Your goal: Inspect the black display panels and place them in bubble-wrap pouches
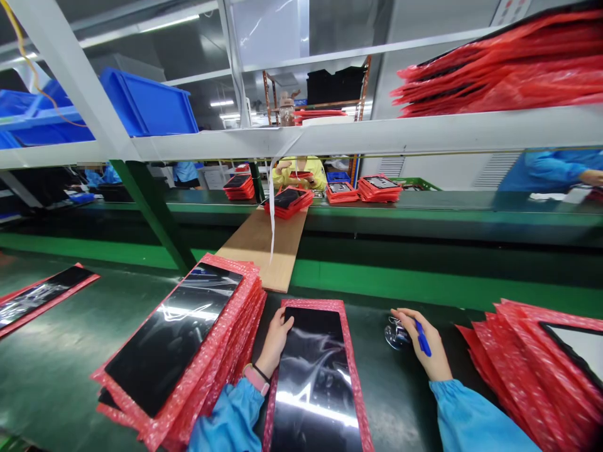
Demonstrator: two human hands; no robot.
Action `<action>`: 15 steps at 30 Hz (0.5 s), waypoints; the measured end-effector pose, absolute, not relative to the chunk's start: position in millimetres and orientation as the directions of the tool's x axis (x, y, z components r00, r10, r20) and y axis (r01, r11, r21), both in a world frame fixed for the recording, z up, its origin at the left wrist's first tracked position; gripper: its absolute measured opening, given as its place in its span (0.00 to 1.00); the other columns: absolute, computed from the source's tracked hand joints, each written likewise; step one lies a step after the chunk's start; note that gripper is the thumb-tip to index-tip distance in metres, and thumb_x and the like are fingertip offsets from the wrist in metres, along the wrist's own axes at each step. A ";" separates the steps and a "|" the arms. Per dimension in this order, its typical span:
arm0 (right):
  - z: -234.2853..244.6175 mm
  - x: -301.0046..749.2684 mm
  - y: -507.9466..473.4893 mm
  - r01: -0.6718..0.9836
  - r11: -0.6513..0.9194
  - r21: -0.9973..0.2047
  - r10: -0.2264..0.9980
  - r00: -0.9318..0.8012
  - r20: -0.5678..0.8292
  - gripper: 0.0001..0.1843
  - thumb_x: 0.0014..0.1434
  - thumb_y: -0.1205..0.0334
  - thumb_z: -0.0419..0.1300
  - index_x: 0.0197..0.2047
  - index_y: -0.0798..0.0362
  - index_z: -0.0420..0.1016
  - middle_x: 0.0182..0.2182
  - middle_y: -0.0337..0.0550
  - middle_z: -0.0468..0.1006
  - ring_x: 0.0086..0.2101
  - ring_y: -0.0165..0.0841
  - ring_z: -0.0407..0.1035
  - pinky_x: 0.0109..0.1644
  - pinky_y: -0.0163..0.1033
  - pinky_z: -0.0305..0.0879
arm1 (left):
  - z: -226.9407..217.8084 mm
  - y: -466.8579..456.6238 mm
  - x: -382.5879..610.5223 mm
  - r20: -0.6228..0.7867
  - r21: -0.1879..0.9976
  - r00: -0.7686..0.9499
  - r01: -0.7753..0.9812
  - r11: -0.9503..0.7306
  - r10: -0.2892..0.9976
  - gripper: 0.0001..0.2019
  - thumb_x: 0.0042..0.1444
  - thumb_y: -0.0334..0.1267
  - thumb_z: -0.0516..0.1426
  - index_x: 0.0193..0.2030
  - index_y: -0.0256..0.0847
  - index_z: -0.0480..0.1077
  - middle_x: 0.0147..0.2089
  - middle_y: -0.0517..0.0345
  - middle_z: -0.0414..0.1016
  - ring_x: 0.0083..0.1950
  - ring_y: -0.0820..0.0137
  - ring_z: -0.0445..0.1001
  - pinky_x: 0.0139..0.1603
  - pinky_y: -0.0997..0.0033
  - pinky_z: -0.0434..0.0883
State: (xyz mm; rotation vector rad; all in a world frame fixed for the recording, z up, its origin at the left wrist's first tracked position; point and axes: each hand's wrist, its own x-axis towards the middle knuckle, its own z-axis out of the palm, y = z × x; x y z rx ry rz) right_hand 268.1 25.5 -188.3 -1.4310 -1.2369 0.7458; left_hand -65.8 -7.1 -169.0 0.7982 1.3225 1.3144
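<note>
the left hand rests on the left edge of a black glossy panel lying in a red bubble-wrap sleeve on the green bench. the right hand holds a blue pen, fingers touching a small shiny metal object. stacks of sleeved panels sit on either side.

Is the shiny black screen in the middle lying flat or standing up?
Lying flat. The black screen lies on red bubble wrap on the green table, left hand touching its edge.
</note>
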 end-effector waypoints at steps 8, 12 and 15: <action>-172.3 245.9 -5.8 0.388 0.245 -0.888 0.811 0.420 0.407 0.25 0.57 0.45 0.57 0.52 0.54 0.68 0.55 0.53 0.72 0.57 0.48 0.64 0.63 0.59 0.52 | -155.7 -41.2 -71.0 0.031 0.999 -0.385 0.032 -0.020 0.922 0.27 0.49 0.34 0.61 0.58 0.41 0.63 0.70 0.47 0.55 0.73 0.62 0.47 0.71 0.67 0.42; -185.8 200.5 -50.1 0.361 0.327 -0.874 0.878 0.226 0.422 0.18 0.56 0.54 0.60 0.49 0.49 0.69 0.59 0.50 0.70 0.61 0.46 0.60 0.66 0.56 0.48 | -154.4 -85.1 -89.0 -0.219 0.976 -0.356 -0.078 0.204 0.908 0.30 0.46 0.36 0.62 0.58 0.35 0.62 0.69 0.37 0.54 0.70 0.55 0.53 0.69 0.60 0.51; -217.0 165.0 -80.0 0.234 0.257 -0.938 0.958 0.065 0.279 0.20 0.53 0.57 0.62 0.50 0.47 0.69 0.59 0.51 0.71 0.63 0.49 0.54 0.64 0.60 0.51 | -149.4 -109.2 -96.0 -0.454 0.875 -0.233 -0.299 0.381 0.860 0.28 0.45 0.37 0.62 0.55 0.38 0.63 0.66 0.37 0.61 0.65 0.54 0.63 0.59 0.59 0.64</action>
